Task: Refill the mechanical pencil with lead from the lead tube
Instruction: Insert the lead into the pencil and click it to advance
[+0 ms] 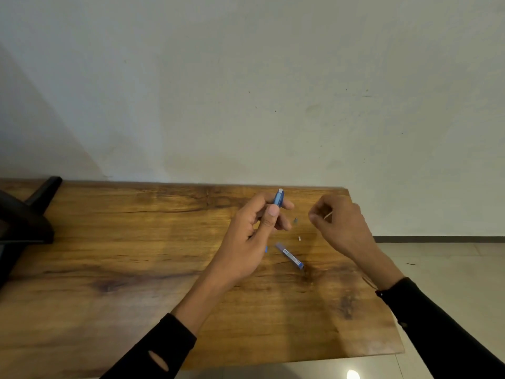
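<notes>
The thumb and fingers of the left hand are closed around a blue mechanical pencil, which stands nearly upright with its pale top end poking out above the fingertips; the rest of the barrel is hidden in the grip, apart from a bit of blue showing below the palm. The right hand hovers just beside it, its fingers curled in and its thumb pressed to the forefinger, pinching something thin and pale that may be a stick of lead; it is too small to tell for sure. Between and below the two hands, on the wooden table, lies the lead tube, a clear blue case resting flat and slanted, its lower end pointing towards the table's right edge. Two tiny pieces lie near it on the wood: a small grey part and a small white bit. Both forearms wear black sleeves. All of this sits in the table's far right part, close to the back edge by the wall. A black object rests at the far left corner.
</notes>
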Demonstrator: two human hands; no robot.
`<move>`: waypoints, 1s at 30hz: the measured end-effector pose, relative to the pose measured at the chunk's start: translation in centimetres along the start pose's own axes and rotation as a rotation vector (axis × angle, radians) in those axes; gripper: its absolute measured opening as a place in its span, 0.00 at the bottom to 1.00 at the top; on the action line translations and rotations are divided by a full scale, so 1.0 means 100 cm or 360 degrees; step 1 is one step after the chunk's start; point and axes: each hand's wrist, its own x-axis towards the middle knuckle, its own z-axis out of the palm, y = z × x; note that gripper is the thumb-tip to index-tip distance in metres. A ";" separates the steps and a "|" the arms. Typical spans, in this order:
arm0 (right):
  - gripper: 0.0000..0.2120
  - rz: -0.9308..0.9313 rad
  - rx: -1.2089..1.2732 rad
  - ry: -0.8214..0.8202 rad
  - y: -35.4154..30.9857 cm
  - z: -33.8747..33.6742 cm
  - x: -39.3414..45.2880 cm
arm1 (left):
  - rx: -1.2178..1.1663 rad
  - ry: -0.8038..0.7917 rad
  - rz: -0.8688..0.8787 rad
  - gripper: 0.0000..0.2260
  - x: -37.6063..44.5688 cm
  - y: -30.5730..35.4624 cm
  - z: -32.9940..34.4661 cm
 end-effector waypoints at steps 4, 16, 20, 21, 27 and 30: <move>0.07 -0.0082 -0.0337 -0.0134 0.005 0.017 -0.005 | -0.0022 -0.0004 -0.0012 0.12 0.000 0.000 0.002; 0.10 -0.0400 -0.0843 -0.0198 -0.008 0.031 -0.022 | -0.0001 -0.0002 0.0017 0.11 0.001 -0.001 0.001; 0.10 -0.0325 -0.0426 -0.0153 -0.011 0.021 -0.016 | 0.0013 -0.0008 0.0030 0.11 0.001 -0.002 0.000; 0.10 -0.0288 -0.0179 -0.0101 -0.015 0.014 -0.013 | 0.0008 -0.0008 0.0031 0.12 0.001 -0.002 0.000; 0.02 -0.0571 0.1183 0.0073 -0.050 -0.022 -0.012 | 0.0035 -0.0025 0.0027 0.12 0.001 -0.003 0.003; 0.02 -0.0775 0.1140 -0.0009 -0.058 -0.027 -0.018 | 0.0049 -0.0025 0.0028 0.11 0.000 -0.001 0.002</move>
